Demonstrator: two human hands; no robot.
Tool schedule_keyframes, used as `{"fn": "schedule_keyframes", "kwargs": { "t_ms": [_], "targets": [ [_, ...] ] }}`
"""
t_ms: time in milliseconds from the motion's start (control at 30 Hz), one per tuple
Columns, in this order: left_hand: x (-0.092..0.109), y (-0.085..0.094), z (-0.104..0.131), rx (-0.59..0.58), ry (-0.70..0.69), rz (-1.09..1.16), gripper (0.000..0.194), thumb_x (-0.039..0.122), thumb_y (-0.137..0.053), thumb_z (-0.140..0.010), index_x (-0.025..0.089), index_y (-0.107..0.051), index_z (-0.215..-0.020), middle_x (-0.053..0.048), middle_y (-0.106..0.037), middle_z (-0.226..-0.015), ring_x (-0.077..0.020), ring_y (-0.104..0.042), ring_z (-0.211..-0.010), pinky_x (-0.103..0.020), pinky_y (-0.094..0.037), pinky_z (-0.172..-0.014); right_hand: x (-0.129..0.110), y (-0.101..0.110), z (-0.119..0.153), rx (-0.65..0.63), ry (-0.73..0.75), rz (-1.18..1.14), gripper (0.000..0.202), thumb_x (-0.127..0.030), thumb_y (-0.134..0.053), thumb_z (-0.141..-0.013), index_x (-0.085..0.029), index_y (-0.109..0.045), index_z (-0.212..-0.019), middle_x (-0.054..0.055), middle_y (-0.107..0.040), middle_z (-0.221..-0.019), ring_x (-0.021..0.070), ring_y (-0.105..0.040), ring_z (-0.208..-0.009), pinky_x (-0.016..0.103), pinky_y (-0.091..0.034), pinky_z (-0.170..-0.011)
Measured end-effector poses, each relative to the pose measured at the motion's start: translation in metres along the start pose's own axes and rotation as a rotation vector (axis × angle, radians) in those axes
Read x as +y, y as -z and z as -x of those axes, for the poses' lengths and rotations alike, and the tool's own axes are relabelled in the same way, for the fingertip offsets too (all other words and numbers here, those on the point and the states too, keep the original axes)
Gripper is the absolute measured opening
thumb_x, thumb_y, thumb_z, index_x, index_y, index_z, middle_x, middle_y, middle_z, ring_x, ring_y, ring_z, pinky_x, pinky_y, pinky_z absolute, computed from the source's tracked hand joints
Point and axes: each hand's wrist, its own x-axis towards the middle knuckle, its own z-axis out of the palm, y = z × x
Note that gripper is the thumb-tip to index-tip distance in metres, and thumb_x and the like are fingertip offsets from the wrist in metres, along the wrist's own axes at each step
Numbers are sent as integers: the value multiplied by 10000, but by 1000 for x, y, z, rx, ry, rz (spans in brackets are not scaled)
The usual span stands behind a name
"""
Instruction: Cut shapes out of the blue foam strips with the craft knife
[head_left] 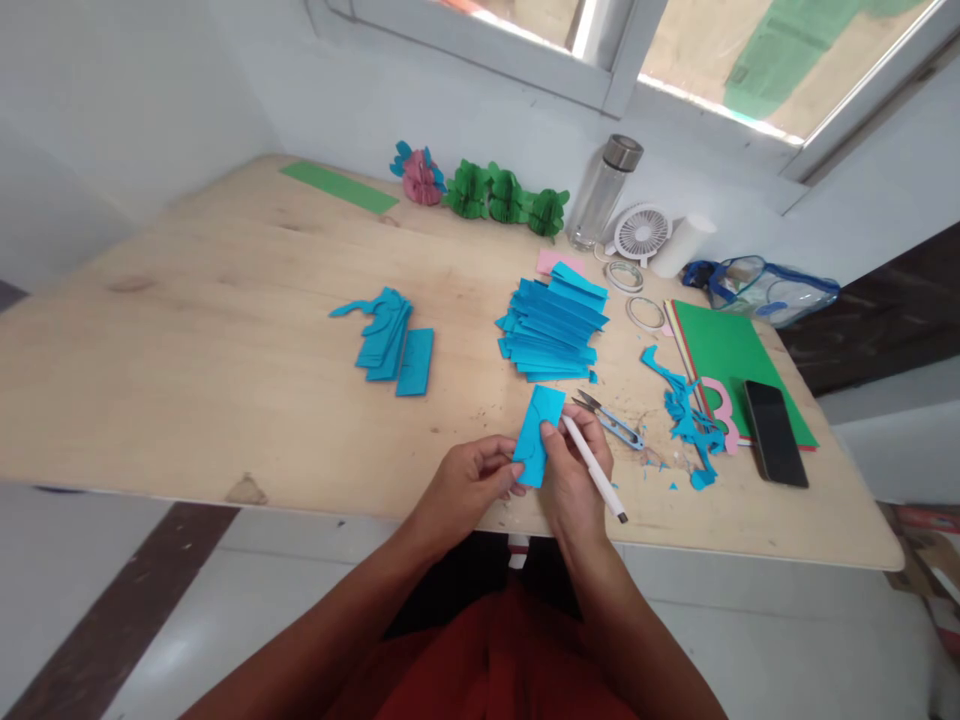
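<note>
My left hand point(478, 482) pinches the lower left edge of a blue paper rectangle point(535, 436) with a curved pen line on it. My right hand point(576, 470) grips the same paper at its right edge, thumb on top, and also holds a white pen point(593, 468) slanting down to the right. Just beyond the paper lies a heap of folded blue paper strips point(553, 325). To the left, a smaller stack of blue paper pieces point(386, 340) has a curved cutout on top, with a marked blue rectangle point(415, 362) beside it. Thread snips point(611, 420) lie right of my right hand.
Blue paper scraps point(686, 415) and a black phone point(775, 432) lie at right by green sheets point(731, 350). Tape rolls point(645, 313), a small fan point(643, 233), a glass bottle point(600, 195) and green paper ornaments point(506, 195) stand along the wall. A green strip point(337, 187) lies at the back left.
</note>
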Motion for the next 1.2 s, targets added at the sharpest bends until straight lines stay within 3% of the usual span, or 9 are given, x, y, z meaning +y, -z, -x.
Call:
{"fn": "schedule_keyframes", "kwargs": {
  "t_ms": [1200],
  "targets": [
    [2,5,6,-48,10,-32,273,381,-667,-781,150,-687,-927,-22,-703,-721,-163,-680,-682,-254,-507,-649,0,-1,1,-11,-16,15,359,-366,-791,-664,-214,-611,-935,-60,-535,-698,99,-485,-591,241,-415,-543]
  ]
}}
